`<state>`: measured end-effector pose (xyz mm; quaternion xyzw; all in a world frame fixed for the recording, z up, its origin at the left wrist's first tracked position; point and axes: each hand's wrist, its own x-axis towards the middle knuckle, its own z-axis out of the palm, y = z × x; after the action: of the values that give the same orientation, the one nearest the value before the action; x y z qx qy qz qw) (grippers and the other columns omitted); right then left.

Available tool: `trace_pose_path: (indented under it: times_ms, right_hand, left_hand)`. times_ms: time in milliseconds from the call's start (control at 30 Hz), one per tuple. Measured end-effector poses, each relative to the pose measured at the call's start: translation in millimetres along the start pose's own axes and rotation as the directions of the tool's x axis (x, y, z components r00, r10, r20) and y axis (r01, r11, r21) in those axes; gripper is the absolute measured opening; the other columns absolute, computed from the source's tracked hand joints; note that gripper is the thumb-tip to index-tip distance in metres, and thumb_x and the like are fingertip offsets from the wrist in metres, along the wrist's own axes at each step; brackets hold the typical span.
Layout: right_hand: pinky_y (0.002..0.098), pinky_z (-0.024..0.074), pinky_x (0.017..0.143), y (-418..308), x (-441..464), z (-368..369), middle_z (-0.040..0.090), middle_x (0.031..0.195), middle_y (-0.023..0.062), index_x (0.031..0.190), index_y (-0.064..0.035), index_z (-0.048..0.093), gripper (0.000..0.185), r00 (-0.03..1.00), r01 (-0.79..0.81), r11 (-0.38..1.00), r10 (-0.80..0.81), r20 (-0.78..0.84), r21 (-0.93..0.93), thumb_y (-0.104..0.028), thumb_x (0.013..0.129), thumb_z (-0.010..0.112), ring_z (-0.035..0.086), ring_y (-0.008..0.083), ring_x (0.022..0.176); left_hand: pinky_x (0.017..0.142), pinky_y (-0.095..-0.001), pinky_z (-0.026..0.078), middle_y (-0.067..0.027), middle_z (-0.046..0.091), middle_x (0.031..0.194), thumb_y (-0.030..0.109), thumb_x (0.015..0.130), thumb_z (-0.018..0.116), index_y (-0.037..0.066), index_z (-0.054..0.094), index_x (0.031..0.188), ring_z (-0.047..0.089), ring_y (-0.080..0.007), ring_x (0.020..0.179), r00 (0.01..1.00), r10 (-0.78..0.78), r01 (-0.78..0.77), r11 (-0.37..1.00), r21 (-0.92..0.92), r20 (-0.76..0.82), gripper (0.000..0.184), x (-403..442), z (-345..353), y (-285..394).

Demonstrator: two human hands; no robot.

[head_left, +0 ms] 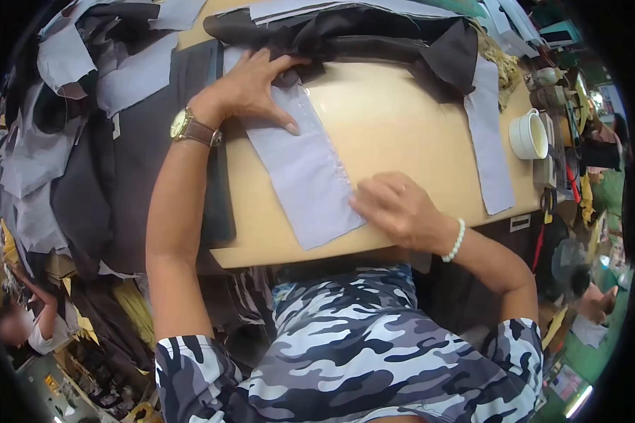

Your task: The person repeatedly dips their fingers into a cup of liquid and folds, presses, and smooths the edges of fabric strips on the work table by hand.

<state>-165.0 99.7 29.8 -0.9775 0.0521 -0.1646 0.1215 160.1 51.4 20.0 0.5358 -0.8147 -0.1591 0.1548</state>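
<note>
A light grey-lilac strip of cloth (pixel 300 166) lies at a slant on the pale tabletop, a line of stitches or glue along its right edge. My left hand (pixel 254 88) rests on its upper end with fingers spread, the thumb pointing down the strip. Beyond those fingertips is dark fabric (pixel 310 70). My right hand (pixel 395 211), a bit blurred, has its fingers curled together at the lower right edge of the strip. Whatever those fingers hold, if anything, is hidden.
Dark and grey cloth pieces (pixel 141 155) are heaped on the left. Dark fabric (pixel 360 32) runs along the back, and another pale strip (pixel 488 141) hangs down at right. A white cup (pixel 528 135) and scissors (pixel 547 201) are at the right edge. Other people are at both sides.
</note>
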Motion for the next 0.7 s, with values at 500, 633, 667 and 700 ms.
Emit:
trace_pose_path:
  times_ms: [500, 633, 667, 700]
  right_hand:
    - [0.0447, 0.0397, 0.094, 102, -117, -138, 0.057, 0.117, 0.016, 0.088, -0.0092, 0.071, 0.029, 0.632, -0.768, 0.298, 0.495, -0.596, -0.567, 0.004, 0.07, 0.053, 0.052, 0.0335, 0.113]
    - [0.0469, 0.0374, 0.096, 120, -170, -142, 0.058, 0.118, 0.0134, 0.081, -0.0123, 0.071, 0.023, 0.511, -0.812, 0.114, 0.612, -0.603, -0.573, 0.0, 0.07, 0.055, 0.049, 0.0321, 0.116]
    - [0.0472, 0.037, 0.096, 121, -175, -141, 0.058, 0.118, 0.0127, 0.079, -0.0129, 0.071, 0.022, 0.494, -0.816, 0.104, 0.635, -0.594, -0.568, -0.001, 0.07, 0.055, 0.049, 0.0317, 0.117]
    - [0.0471, 0.0369, 0.096, 122, -175, -140, 0.058, 0.118, 0.0125, 0.077, -0.0127, 0.07, 0.02, 0.513, -0.798, 0.106, 0.636, -0.576, -0.593, -0.001, 0.07, 0.055, 0.049, 0.0315, 0.117]
  left_hand:
    - [0.111, -0.05, 0.022, -0.0227, 0.048, 0.128, 0.051, 0.046, 0.086, 0.022, 0.042, 0.138, 0.035, -0.0463, 0.125, 0.998, -0.05, 0.051, 0.998, -0.025, 0.029, 0.105, 2, 1, 4]
    - [0.111, -0.0484, 0.024, -0.0235, 0.047, 0.128, 0.049, 0.045, 0.086, 0.021, 0.043, 0.137, 0.035, -0.0461, 0.125, 0.999, -0.047, 0.047, 0.999, -0.022, 0.022, 0.105, 1, -1, 5]
    - [0.11, -0.0481, 0.025, -0.0234, 0.047, 0.128, 0.048, 0.045, 0.087, 0.021, 0.044, 0.136, 0.035, -0.0457, 0.125, 0.999, -0.04, 0.04, 0.999, -0.009, 0.012, 0.105, 0, 0, 5]
    - [0.11, -0.0479, 0.025, -0.0233, 0.047, 0.128, 0.048, 0.045, 0.087, 0.02, 0.044, 0.136, 0.036, -0.0453, 0.124, 0.999, -0.047, 0.047, 0.999, -0.021, 0.02, 0.105, 0, -1, 6]
